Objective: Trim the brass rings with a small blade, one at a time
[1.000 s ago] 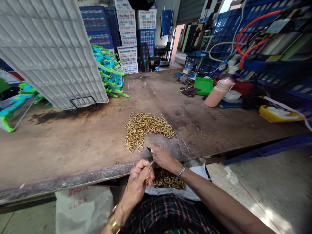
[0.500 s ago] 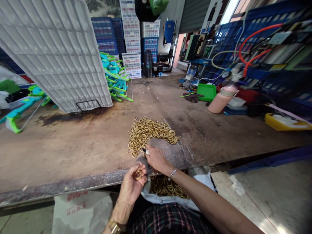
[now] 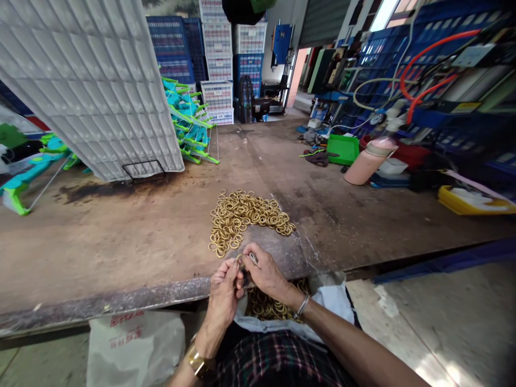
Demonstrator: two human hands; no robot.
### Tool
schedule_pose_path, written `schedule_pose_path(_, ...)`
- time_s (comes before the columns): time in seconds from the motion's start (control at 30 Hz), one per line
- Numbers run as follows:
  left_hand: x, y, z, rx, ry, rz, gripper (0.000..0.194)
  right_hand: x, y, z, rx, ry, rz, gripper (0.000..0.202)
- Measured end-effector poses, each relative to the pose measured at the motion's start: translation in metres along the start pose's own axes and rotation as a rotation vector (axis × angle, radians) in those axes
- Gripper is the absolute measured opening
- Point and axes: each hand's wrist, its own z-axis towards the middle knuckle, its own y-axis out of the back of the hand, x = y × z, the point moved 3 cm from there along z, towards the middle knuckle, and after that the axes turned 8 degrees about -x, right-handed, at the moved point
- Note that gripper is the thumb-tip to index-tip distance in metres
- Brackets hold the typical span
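Grip: pinching brass-coloured ring (image 3: 238, 257) in left hand (image 3: 224, 286), curling right hand (image 3: 265, 273) round small tool (image 3: 253, 258) | Risk: possibly dropping ring past table edge (image 3: 161, 295) by loosening pinch

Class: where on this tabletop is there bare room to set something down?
Bare: left of the ring pile, in front of the grey panel; behind the pile, between the turquoise pieces and green tray; right of the pile, short of the pink bottle. Crowded: around that bottle and tray; near edge by left hand and right hand.
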Motion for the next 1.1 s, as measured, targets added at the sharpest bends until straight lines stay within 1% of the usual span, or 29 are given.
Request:
schedule_pose_path(0.1,0.000,0.002,0.000,-0.020,-0.069,0.133,0.031,0.001,0.004,0.001,0.030,0.022,0.022,0.014)
schedule_pose_path(0.23,-0.006,0.002,-0.002,-0.021,-0.281,0.347,0.029,0.005,0.006,0.002,0.061,0.036,0.003,0.017)
schedule_pose_path(0.3,-0.008,0.001,-0.004,-0.006,-0.340,0.385,0.028,0.007,0.006,0.003,0.069,0.012,-0.015,0.019)
schedule_pose_path(0.37,-0.007,0.001,-0.004,0.029,-0.283,0.382,0.028,0.007,0.006,0.002,0.068,-0.016,-0.022,0.018)
schedule_pose_path(0.47,-0.003,-0.001,-0.004,0.125,-0.097,0.267,0.028,0.008,0.005,0.001,0.093,-0.029,0.032,0.019)
schedule_pose_path(0.5,-0.002,-0.002,-0.005,0.151,-0.055,0.217,0.027,0.007,0.005,0.001,0.108,-0.043,0.064,0.021)
schedule_pose_path(0.57,-0.003,-0.004,-0.007,0.173,-0.026,0.140,0.027,0.004,0.006,0.001,0.120,-0.094,0.099,0.024)
schedule_pose_path(0.63,-0.004,-0.005,-0.008,0.166,-0.043,0.130,0.028,0.000,0.010,0.002,0.097,-0.117,0.035,0.025)
schedule_pose_path(0.67,-0.004,-0.005,-0.008,0.165,-0.056,0.143,0.029,-0.001,0.011,0.002,0.084,-0.097,-0.034,0.023)
schedule_pose_path(0.73,-0.004,-0.005,-0.008,0.165,-0.082,0.186,0.031,-0.003,0.013,0.001,0.098,0.003,-0.192,0.019)
schedule_pose_path(0.8,-0.003,-0.003,-0.007,0.162,-0.107,0.232,0.031,-0.003,0.012,-0.003,0.163,0.122,-0.322,0.015)
schedule_pose_path(0.87,-0.002,-0.002,-0.006,0.155,-0.130,0.269,0.032,-0.003,0.010,-0.007,0.220,0.194,-0.422,0.015)
schedule_pose_path(0.97,-0.002,0.000,-0.006,0.146,-0.161,0.312,0.032,-0.001,0.009,-0.010,0.249,0.228,-0.515,0.017)
schedule_pose_path(1.1,-0.003,0.001,-0.007,0.118,-0.199,0.360,0.031,0.004,0.009,-0.010,0.273,0.240,-0.558,0.019)
